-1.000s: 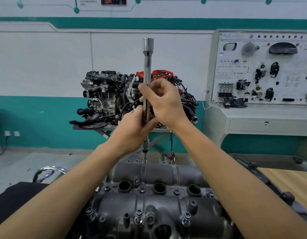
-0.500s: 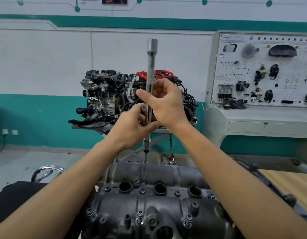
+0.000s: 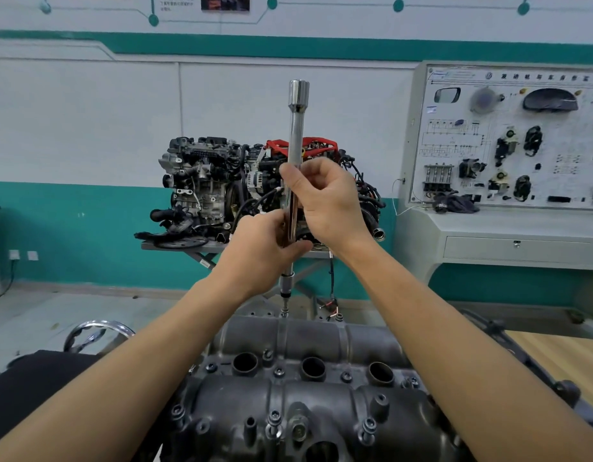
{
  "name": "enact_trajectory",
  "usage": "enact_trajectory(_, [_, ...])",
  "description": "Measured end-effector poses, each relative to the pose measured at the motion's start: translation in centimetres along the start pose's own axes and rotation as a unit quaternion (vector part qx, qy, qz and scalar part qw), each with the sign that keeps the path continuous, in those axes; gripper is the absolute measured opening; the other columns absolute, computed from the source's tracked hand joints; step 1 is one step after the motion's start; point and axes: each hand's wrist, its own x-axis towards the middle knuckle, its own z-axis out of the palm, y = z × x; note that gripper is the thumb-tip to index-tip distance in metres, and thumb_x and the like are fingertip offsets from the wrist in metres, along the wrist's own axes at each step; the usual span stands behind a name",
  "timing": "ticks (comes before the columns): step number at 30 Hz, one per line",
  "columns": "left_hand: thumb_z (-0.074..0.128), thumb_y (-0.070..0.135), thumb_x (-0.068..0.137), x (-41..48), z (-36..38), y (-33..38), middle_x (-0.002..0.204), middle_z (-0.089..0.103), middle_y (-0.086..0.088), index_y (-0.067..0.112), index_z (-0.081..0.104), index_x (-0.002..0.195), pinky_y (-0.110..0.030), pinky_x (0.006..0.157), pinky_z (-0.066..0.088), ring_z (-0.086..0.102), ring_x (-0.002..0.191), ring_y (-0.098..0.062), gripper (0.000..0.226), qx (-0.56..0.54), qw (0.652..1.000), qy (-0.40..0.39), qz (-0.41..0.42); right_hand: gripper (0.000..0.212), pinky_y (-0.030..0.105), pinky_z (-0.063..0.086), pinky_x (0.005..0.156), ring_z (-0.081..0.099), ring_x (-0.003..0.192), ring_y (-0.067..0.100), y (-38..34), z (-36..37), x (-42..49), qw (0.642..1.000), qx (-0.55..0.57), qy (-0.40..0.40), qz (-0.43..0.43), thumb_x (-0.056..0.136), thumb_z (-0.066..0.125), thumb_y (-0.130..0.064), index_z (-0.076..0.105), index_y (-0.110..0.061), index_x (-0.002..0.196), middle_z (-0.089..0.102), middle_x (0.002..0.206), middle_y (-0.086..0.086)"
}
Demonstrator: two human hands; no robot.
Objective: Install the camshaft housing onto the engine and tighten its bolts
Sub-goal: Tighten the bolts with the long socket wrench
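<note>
The dark grey camshaft housing (image 3: 308,388) lies on the engine in front of me, with three round openings and several bolts along its top. A long chrome extension bar (image 3: 296,128) stands upright, its socket end (image 3: 285,296) set on a bolt at the housing's far edge. My left hand (image 3: 261,241) grips the bar's lower part. My right hand (image 3: 325,198) pinches the bar just above, thumb on the left side of the shaft. The bar's middle is hidden by my fingers.
A second engine (image 3: 241,188) sits on a stand against the teal and white wall. A grey training panel (image 3: 508,138) with car parts stands at the right. A wooden surface (image 3: 568,358) lies right of the engine, a chrome ring (image 3: 98,331) at the left.
The bar has tilted slightly and my fingers have shifted around its shaft, turning it. Both hands stay at nearly the same height on it.
</note>
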Motion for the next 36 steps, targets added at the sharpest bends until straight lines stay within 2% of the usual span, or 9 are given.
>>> enact_trajectory(7, [0.059,0.011,0.097,0.4,-0.7,-0.2,0.102,0.073,-0.001,0.010,0.058,0.110,-0.040,0.087,0.058,0.072,0.089,-0.009,0.012,-0.066,0.991,-0.114,-0.029,0.022,0.034,0.059,0.075,0.068,0.084,0.020,-0.5,-0.1,-0.2,0.992,0.066,-0.101,0.035,0.107,0.041,-0.020,0.062,-0.014,0.102,0.071,0.097,0.008])
enact_trajectory(11, [0.077,0.025,0.086,0.2,-0.6,-0.4,0.087,0.072,0.004,0.016,0.063,0.096,-0.032,0.075,0.057,0.068,0.078,-0.011,0.019,-0.010,0.996,-0.086,-0.026,0.008,0.033,0.062,0.070,0.072,0.071,0.020,-0.3,-0.1,-0.1,0.999,0.035,-0.023,0.016,0.091,0.073,-0.017,0.068,-0.011,0.090,0.074,0.080,0.006])
enact_trajectory(14, [0.083,0.031,0.080,0.0,-0.5,0.0,0.071,0.072,-0.001,0.015,0.072,0.086,-0.035,0.066,0.056,0.067,0.068,-0.018,0.021,0.018,0.999,-0.027,-0.030,0.031,0.027,0.059,0.065,0.069,0.067,0.013,0.2,-0.3,-0.1,0.997,-0.041,0.059,0.006,0.074,0.088,-0.030,0.065,-0.013,0.086,0.071,0.074,-0.003])
enact_trajectory(18, [0.068,0.014,0.092,0.2,-0.4,0.1,0.085,0.076,-0.012,0.008,0.073,0.097,-0.049,0.080,0.055,0.070,0.083,-0.033,0.009,-0.025,0.995,-0.095,-0.022,0.015,0.039,0.059,0.076,0.070,0.079,0.028,0.0,-0.2,-0.4,0.999,-0.010,-0.025,0.025,0.095,0.066,-0.035,0.062,-0.021,0.093,0.073,0.089,0.009])
enact_trajectory(21, [0.065,0.011,0.092,0.1,-0.5,-0.1,0.086,0.074,-0.019,0.002,0.071,0.093,-0.051,0.082,0.055,0.069,0.085,-0.038,0.011,-0.043,0.993,-0.104,-0.025,0.022,0.024,0.056,0.070,0.073,0.078,0.018,-0.4,-0.6,-0.3,0.994,0.032,-0.091,0.045,0.106,0.044,-0.033,0.061,-0.021,0.098,0.076,0.097,0.004])
enact_trajectory(26, [0.084,0.028,0.080,-0.1,-0.2,0.2,0.070,0.074,-0.002,0.015,0.078,0.086,-0.040,0.069,0.058,0.070,0.067,-0.021,0.016,-0.001,0.999,-0.022,-0.044,0.025,0.031,0.058,0.065,0.071,0.063,0.018,-0.4,0.1,-0.6,0.998,-0.061,0.001,-0.009,0.092,0.071,-0.030,0.070,-0.010,0.077,0.074,0.069,0.005])
enact_trajectory(29, [0.075,0.021,0.088,0.0,-0.1,0.4,0.067,0.069,-0.004,0.010,0.074,0.086,-0.034,0.061,0.051,0.058,0.056,-0.017,0.011,-0.007,0.998,-0.058,-0.040,0.029,0.036,0.058,0.069,0.070,0.070,0.028,-0.5,-0.1,-0.5,0.997,-0.075,0.005,0.001,0.093,0.069,-0.036,0.069,-0.010,0.081,0.074,0.078,0.010])
enact_trajectory(33, [0.060,0.013,0.097,0.2,-0.4,0.1,0.090,0.072,-0.023,-0.001,0.069,0.095,-0.052,0.083,0.054,0.066,0.087,-0.039,0.016,-0.055,0.990,-0.123,-0.049,0.021,0.020,0.055,0.063,0.072,0.079,0.017,-0.8,-1.0,-0.3,0.991,0.025,-0.113,0.072,0.107,0.041,-0.029,0.059,-0.018,0.107,0.074,0.105,0.005])
enact_trajectory(36, [0.063,0.019,0.096,0.1,-0.3,0.0,0.098,0.071,-0.024,0.003,0.067,0.102,-0.055,0.088,0.052,0.067,0.093,-0.037,0.018,-0.064,0.990,-0.115,-0.058,0.021,0.029,0.058,0.065,0.072,0.080,0.019,-0.7,-1.4,-0.1,0.988,0.046,-0.126,0.073,0.107,0.043,-0.022,0.062,-0.014,0.105,0.076,0.097,0.007])
